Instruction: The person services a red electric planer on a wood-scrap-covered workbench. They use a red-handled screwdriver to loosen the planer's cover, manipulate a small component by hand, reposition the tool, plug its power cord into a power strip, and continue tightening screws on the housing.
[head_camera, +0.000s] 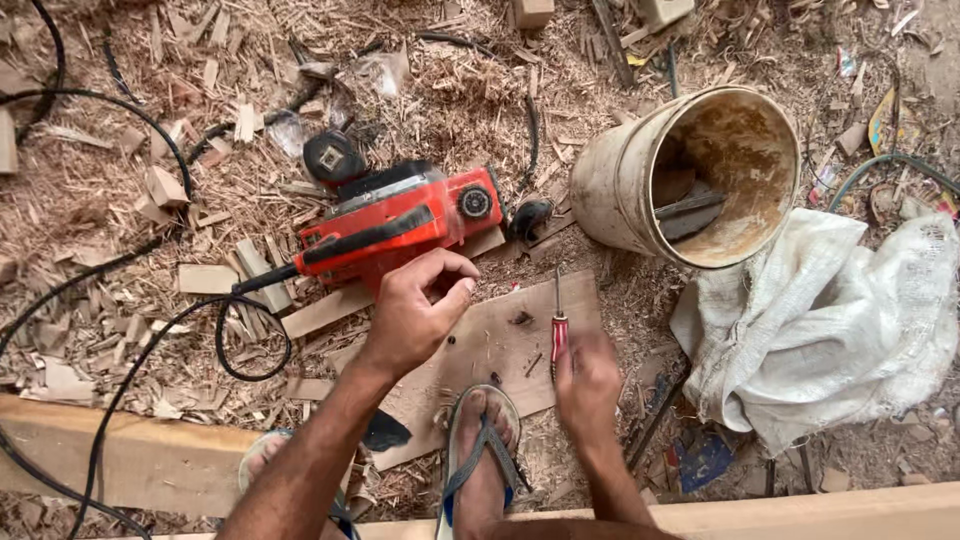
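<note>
**Two hands at a red planer on a floor of shavings**

Two bare hands work over a floor (120, 200) thick with wood chips and offcuts. Largest is the crumpled white sack (830, 320) by the right edge, touching the dirty plastic bucket (625, 165) that lies on its side near the top right, mouth facing the sack, dark tools inside. A pale timber beam (130, 455) runs along the bottom left edge. The red electric planer (400, 220) sits near the middle of the floor, its black cable (225, 345) looping off to the left. Below it lies a flat plywood scrap (500, 345). A foot in a blue-strapped sandal (485, 450) rests on that scrap's near edge. The left hand (415, 315) hovers just beside the planer's near side, fingers curled narrow, holding nothing visible. The right hand (588, 385), blurred, grips a red-handled screwdriver (558, 325), blade pointing away, over the plywood.
</note>
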